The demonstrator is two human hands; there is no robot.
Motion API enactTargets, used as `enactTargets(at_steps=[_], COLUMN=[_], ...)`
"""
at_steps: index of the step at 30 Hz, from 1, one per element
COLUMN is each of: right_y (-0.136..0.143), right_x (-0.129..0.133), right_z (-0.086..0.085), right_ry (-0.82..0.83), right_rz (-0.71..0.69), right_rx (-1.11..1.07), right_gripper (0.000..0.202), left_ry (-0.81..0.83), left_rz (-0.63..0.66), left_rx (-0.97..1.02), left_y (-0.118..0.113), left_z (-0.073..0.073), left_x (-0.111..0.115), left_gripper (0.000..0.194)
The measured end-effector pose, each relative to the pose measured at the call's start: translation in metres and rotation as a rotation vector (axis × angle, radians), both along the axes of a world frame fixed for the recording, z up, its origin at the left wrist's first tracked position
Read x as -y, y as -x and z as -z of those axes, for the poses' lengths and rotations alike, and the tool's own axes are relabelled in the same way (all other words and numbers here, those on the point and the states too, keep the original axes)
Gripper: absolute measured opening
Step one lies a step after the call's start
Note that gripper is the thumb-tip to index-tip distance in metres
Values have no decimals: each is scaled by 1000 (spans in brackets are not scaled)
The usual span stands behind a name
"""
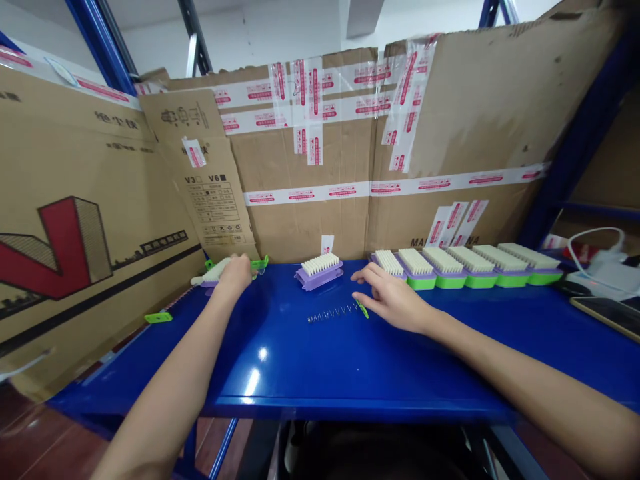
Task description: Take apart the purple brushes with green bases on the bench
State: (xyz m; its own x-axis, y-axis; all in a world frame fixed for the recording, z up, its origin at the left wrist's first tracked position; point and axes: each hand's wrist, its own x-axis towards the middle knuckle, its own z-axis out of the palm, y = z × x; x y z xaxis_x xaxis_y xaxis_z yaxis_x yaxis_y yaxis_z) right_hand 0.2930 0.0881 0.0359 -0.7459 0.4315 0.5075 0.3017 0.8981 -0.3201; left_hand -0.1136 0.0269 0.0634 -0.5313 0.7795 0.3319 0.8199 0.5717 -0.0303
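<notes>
Currently | spring point(330, 314): thin, silvery, coiled | right hand point(387, 297): spread | left hand point(238, 273): cannot tell

Passage open across the front of the blue table point(310, 373), on the near side of the spring point(333, 313), which lies flat mid-table. Rear obstructed: 1 brush point(320, 268) at centre, a row of 6 brushes point(471, 264) to the right, cardboard wall point(310, 230) behind. Far right obstructed by phone point(607, 317) and charger point(604, 261)

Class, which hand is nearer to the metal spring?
Right: the right hand is by the metal spring's right end; the left hand is farther off, to its left and farther back.
</notes>
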Motion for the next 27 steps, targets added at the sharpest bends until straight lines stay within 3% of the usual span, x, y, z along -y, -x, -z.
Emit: enactTargets(at_steps=[5, 7, 9, 12, 15, 17, 21, 27], right_y=[-1, -2, -3, -4, -3, -3, -2, -2], right_x=[-1, -1, -2, -4, -6, -7, -6, -4], right_z=[3, 6, 8, 10, 10, 10, 9, 4], right_ry=[-33, -15, 21, 54, 64, 65, 74, 118], right_rz=[-19, -23, -20, -21, -34, -41, -54, -47], right_rx=[175, 262, 330, 356, 337, 329, 319, 371], right_gripper=[56, 73, 76, 60, 45, 38, 29, 33], left_ry=[-110, -172, -232, -248, -106, 10, 119, 131], left_rz=[96, 182, 303, 544, 971, 1112, 1202, 1158], left_rx=[5, 17, 45, 118, 409, 539, 522, 503], left_y=[-22, -37, -56, -93, -129, -146, -161, -154], left_z=[-12, -15, -16, -9, 6, 16, 27, 26], left_x=[1, -1, -4, -2, 5, 9, 13, 10], left_gripper=[30, 27, 30, 32, 36, 36, 35, 27])
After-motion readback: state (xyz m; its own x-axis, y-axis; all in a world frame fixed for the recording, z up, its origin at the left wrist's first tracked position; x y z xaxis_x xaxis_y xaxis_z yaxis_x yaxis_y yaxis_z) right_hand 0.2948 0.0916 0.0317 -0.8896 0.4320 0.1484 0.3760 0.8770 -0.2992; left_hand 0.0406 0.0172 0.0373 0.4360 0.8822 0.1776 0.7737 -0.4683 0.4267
